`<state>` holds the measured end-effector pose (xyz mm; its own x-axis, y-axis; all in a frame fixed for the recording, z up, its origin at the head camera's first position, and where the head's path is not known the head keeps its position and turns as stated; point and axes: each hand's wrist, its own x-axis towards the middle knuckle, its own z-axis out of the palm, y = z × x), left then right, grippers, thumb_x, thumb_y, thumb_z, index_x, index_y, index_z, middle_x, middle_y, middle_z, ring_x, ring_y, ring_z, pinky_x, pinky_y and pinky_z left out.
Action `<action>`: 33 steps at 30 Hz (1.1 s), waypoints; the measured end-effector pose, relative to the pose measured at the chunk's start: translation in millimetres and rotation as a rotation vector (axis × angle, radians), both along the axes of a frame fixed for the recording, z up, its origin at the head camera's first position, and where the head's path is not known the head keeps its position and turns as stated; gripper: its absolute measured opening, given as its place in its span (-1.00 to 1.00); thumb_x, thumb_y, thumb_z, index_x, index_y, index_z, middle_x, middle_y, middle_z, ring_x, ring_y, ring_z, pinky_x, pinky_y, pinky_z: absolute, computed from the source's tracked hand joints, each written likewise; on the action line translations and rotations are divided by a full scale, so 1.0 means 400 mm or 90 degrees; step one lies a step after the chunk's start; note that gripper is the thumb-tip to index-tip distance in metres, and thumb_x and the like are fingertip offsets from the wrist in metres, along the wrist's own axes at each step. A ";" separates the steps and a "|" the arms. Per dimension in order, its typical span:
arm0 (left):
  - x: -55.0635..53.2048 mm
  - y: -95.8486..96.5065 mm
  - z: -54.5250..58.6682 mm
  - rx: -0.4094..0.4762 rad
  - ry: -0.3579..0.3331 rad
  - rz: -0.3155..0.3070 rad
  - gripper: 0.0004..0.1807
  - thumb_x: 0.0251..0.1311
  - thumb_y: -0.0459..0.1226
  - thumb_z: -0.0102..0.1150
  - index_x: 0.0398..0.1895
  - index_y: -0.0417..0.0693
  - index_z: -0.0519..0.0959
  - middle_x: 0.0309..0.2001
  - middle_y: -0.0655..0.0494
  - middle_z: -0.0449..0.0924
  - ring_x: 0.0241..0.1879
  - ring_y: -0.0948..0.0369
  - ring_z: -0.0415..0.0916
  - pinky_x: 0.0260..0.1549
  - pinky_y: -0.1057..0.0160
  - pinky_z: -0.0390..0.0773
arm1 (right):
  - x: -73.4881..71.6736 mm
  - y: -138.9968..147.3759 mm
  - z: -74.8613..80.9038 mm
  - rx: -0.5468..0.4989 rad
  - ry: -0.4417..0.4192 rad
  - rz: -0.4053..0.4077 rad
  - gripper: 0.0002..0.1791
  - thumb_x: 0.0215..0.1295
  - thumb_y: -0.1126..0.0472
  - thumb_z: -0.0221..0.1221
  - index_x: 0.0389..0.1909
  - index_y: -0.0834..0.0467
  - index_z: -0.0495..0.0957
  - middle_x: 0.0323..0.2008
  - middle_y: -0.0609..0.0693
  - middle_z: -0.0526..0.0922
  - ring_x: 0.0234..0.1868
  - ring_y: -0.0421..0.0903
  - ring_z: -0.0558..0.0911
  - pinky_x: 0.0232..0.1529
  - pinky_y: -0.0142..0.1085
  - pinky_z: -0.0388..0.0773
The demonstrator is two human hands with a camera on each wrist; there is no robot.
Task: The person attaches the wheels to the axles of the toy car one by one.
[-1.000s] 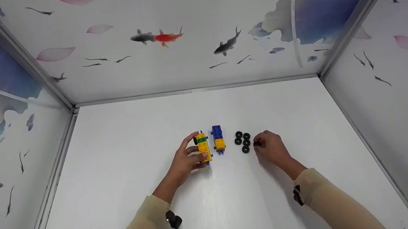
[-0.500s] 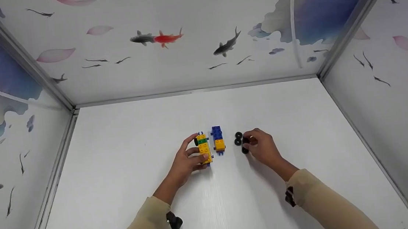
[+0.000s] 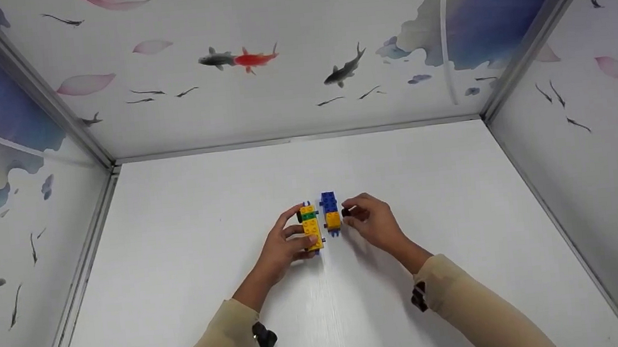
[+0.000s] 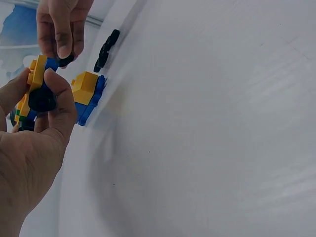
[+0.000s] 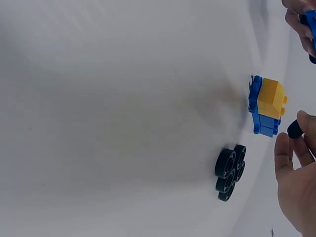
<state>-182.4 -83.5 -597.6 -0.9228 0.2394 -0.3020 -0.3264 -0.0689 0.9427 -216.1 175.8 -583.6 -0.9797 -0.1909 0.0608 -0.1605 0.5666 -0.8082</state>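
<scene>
Head view, hands gripping bricks, pinching wheel

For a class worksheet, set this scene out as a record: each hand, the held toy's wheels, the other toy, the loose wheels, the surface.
Left hand: grips a yellow toy vehicle with a green band
Right hand: pinches a black wheel
Held toy's wheels: at least one fitted wheel
Other toy: blue-and-yellow vehicle, between the hands, untouched
Loose wheels: black, grouped together; hidden in the head view
Surface: white table
</scene>
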 end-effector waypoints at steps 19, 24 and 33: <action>0.003 -0.003 -0.009 0.007 0.020 -0.024 -0.05 0.36 -0.25 0.55 0.71 0.45 0.28 0.29 -0.15 0.64 0.04 0.01 0.78 0.02 0.05 0.86 | -0.004 -0.069 0.016 -0.052 -0.011 0.049 -0.68 0.52 0.27 0.38 0.23 0.12 0.77 0.09 0.04 0.75 0.16 0.01 0.80 0.28 -0.06 0.77; 0.004 -0.002 -0.009 -0.003 0.031 -0.033 -0.06 0.36 -0.21 0.55 0.71 0.47 0.29 0.29 -0.14 0.65 0.05 0.02 0.78 0.06 0.03 0.85 | -0.007 -0.074 0.018 -0.057 -0.013 0.055 -0.66 0.50 0.26 0.39 0.24 0.10 0.78 0.09 0.05 0.78 0.14 0.01 0.83 0.22 -0.14 0.80; 0.001 -0.004 -0.015 0.007 0.036 -0.043 -0.07 0.37 -0.23 0.54 0.70 0.48 0.30 0.27 -0.13 0.66 0.06 0.01 0.78 0.05 0.01 0.86 | -0.004 -0.080 0.022 -0.068 -0.019 0.047 -0.65 0.49 0.28 0.39 0.23 0.03 0.80 0.12 0.04 0.82 0.17 0.01 0.82 0.31 -0.04 0.75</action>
